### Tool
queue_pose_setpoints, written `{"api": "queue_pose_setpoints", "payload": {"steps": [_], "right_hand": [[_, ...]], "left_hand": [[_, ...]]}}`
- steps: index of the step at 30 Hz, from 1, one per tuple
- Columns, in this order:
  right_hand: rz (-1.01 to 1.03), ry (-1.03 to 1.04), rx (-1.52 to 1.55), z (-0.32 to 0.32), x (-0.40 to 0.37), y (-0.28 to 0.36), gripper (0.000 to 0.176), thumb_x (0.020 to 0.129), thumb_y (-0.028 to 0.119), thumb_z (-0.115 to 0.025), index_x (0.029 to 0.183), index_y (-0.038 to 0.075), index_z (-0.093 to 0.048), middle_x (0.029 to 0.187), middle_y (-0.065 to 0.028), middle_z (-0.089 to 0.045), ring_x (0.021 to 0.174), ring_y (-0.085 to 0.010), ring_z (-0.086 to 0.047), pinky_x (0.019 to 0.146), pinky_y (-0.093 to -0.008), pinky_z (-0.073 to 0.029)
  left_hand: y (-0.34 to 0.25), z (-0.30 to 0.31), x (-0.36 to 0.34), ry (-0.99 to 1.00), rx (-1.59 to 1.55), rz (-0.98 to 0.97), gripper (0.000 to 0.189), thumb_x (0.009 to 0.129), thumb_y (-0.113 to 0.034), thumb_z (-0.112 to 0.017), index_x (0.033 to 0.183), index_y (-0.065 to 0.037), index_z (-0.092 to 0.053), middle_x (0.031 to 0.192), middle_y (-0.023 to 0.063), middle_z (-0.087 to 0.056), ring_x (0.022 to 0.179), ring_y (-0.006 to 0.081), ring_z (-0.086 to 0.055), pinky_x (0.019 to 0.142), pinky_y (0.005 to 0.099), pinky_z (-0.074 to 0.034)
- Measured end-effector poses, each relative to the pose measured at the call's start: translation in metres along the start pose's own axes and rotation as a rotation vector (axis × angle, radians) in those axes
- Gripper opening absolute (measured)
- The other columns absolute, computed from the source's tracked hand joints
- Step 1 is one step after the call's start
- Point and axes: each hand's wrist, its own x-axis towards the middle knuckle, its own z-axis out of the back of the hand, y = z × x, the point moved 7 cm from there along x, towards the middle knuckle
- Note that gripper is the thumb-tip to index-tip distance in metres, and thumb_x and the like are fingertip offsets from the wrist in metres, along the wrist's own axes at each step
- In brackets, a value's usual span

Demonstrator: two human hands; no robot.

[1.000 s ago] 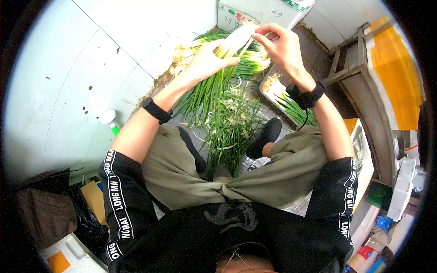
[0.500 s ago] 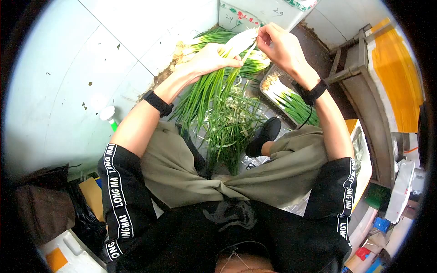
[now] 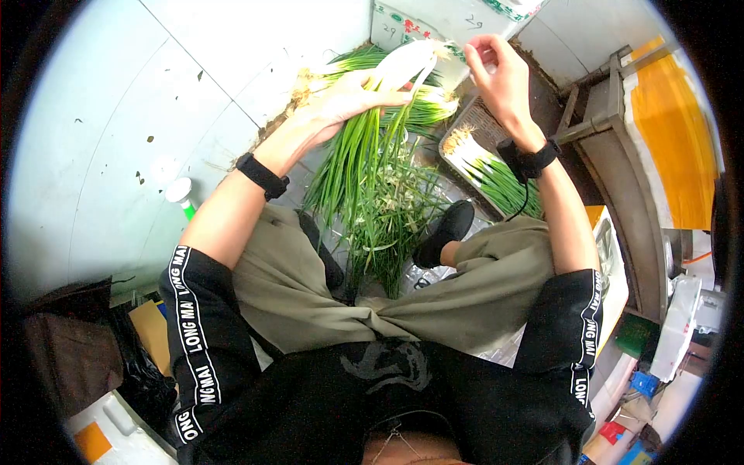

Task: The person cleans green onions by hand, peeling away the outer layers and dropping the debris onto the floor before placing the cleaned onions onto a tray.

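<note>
Bunch of green onions [image 3: 399, 68], one, held in the left hand [image 3: 341, 105]; root end raised toward the upper right, leaves hanging down.
Left hand: closed around the white stalks, thumb across the front. Right hand [image 3: 474, 56]: raised just beside the root end, apart from it, thumb and forefinger bent toward each other; whether they pinch anything thin cannot be told. Single pale stalk [image 3: 422, 77]: hanging out from the bunch's root end. Further green onions [image 3: 435, 110]: heaped behind the bunch. Tray [image 3: 482, 122]: at right, containing green onions [image 3: 496, 180], roots toward the wall. Loose green leaves [image 3: 387, 225]: piled on the floor between two black shoes [image 3: 446, 232]. White box [image 3: 434, 17]: behind, marked "29".
</note>
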Motion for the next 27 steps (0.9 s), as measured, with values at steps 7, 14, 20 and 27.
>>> {"api": "queue_pose_setpoints", "payload": {"steps": [7, 14, 20, 27], "right_hand": [[-0.099, 0.51, -0.166, -0.048, -0.057, -0.046, 0.027, 0.083, 0.018, -0.071, 0.105, 0.009, -0.058, 0.103, -0.0133, -0.056, 0.091, -0.0296, -0.063, 0.079, -0.0422, -0.053], [0.002, 1.212, -0.209, -0.094, -0.12, -0.006, 0.042, 0.079, 0.014, -0.07, 0.119, 0.008, -0.058, 0.103, -0.0211, -0.068, 0.097, -0.0398, -0.066, 0.085, -0.0483, -0.053], [0.309, 0.943, -0.168, -0.086, -0.1, 0.03, 0.024, 0.087, 0.015, -0.064, 0.109, 0.005, -0.061, 0.09, -0.0183, -0.069, 0.083, -0.0378, -0.068, 0.077, -0.0468, -0.055], [-0.078, 0.334, 0.204, -0.046, -0.051, 0.044, 0.029, 0.09, 0.033, -0.071, 0.095, 0.005, -0.063, 0.082, -0.0089, -0.067, 0.064, -0.0201, -0.065, 0.061, -0.0331, -0.052]], "left_hand": [[-0.018, 0.023, -0.001, -0.065, -0.194, -0.073, 0.04, 0.086, -0.026, -0.076, 0.118, -0.006, -0.064, 0.098, -0.0024, -0.064, 0.081, 0.0031, -0.055, 0.071, 0.0218, -0.047], [-0.028, 0.023, -0.006, -0.066, -0.171, -0.118, 0.032, 0.086, -0.019, -0.075, 0.113, -0.006, -0.064, 0.092, -0.0031, -0.062, 0.081, 0.0042, -0.056, 0.071, 0.0222, -0.047], [-0.024, 0.024, 0.003, -0.016, -0.198, -0.112, 0.029, 0.087, -0.019, -0.073, 0.111, -0.006, -0.062, 0.094, -0.001, -0.061, 0.082, 0.0074, -0.056, 0.075, 0.0237, -0.048], [-0.024, 0.022, -0.002, -0.089, -0.163, -0.116, 0.033, 0.085, -0.025, -0.075, 0.111, -0.006, -0.064, 0.089, -0.0029, -0.06, 0.078, 0.0057, -0.055, 0.069, 0.0231, -0.047]]}}
